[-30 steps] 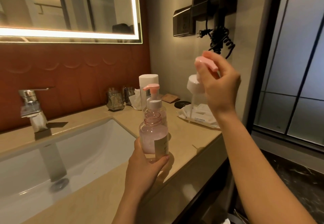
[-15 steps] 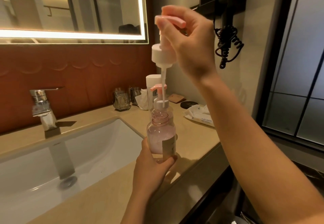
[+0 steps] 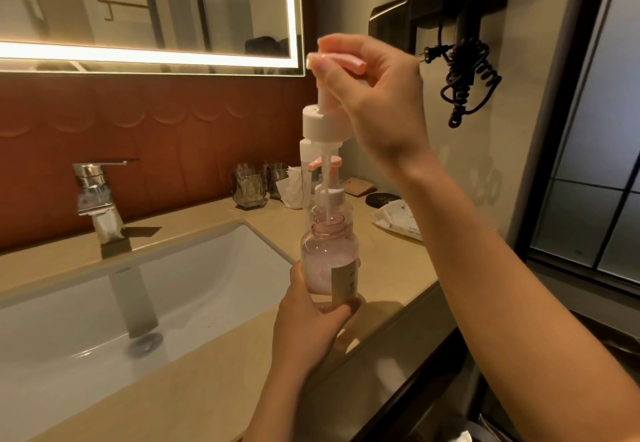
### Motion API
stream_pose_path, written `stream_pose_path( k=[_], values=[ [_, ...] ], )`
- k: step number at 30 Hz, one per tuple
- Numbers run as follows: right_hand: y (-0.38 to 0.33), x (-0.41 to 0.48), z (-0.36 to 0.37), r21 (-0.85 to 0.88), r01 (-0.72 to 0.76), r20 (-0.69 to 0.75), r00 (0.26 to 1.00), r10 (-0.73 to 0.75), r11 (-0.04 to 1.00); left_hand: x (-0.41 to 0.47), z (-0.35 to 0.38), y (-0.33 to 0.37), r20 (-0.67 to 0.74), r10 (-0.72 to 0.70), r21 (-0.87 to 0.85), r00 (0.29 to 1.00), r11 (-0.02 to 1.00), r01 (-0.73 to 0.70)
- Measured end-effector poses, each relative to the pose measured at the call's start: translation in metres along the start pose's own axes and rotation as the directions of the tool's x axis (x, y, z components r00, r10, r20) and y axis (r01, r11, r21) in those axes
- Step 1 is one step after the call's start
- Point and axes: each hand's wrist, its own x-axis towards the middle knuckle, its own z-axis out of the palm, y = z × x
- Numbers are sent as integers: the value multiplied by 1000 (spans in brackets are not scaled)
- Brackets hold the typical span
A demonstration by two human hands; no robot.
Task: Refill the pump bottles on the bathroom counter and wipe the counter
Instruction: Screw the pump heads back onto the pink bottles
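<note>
Starting left, the chrome tap (image 3: 97, 196) and white sink basin (image 3: 69, 320) sit idle. At the basin's right corner my left hand (image 3: 304, 334) wraps the base of the clear pink-tinted plastic bottle (image 3: 325, 261), which stands upright just above the beige stone counter (image 3: 207, 382), partly filled with pale pink liquid. A second ago the white-collared pump head with its pink nozzle (image 3: 320, 126) was off to the right, clear of the bottle; now it hangs directly above the open neck, its thin dip tube (image 3: 325, 185) reaching down into the mouth. My right hand (image 3: 377, 102) pinches the nozzle from above. I read this as closing up: the collar needs lowering and screwing on. The white wipes pack (image 3: 398, 223) lies further right, untouched, so wiping is not yet begun.
</note>
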Motion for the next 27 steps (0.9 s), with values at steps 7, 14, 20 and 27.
stream_pose_path(
  k=[7,14,20,27],
  values=[
    [33,-27,5,-52,-163,51,985,166,985,-1,0,-1,-17,17,27,1000,999,-17],
    [53,-53,3,-35,-257,127,957,260,966,0,0,-3,-26,19,36,999,999,-18],
    [53,-58,0,35,-267,113,959,261,963,0,0,-4,-18,31,37,999,999,-30],
    [52,-60,-5,66,-263,118,960,254,963,0,0,-5,-30,33,46,999,998,-31]
  ],
)
